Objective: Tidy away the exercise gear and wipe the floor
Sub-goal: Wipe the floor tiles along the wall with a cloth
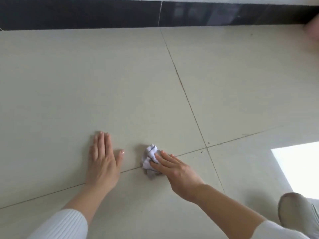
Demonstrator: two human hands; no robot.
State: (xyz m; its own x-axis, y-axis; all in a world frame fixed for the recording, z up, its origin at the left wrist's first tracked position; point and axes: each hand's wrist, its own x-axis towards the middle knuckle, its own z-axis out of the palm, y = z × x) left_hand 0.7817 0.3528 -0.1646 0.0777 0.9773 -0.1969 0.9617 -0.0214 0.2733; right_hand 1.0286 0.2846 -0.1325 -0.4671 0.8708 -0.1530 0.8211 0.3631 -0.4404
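Down on the pale tiled floor (86, 83), a small cloth (148, 156) lies crumpled into a wad, whitish with a grey-lilac tinge, on a grout line (189, 153). The right hand (174, 168) presses on it, its fingers (165, 156) stretched out straight over its near edge. The left hand (103, 163) rests flat on the tile just beside the cloth, fingers together, thumb apart. A dark skirting (77, 14) runs along the far edge.

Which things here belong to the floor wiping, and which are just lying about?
In the job:
crumpled cloth
right hand, pressing the cloth
tiled floor
left hand, flat on the floor

Just there:
dark skirting
sunlit patch
foot in a pale sock or slipper
blurred pinkish thing, top right edge
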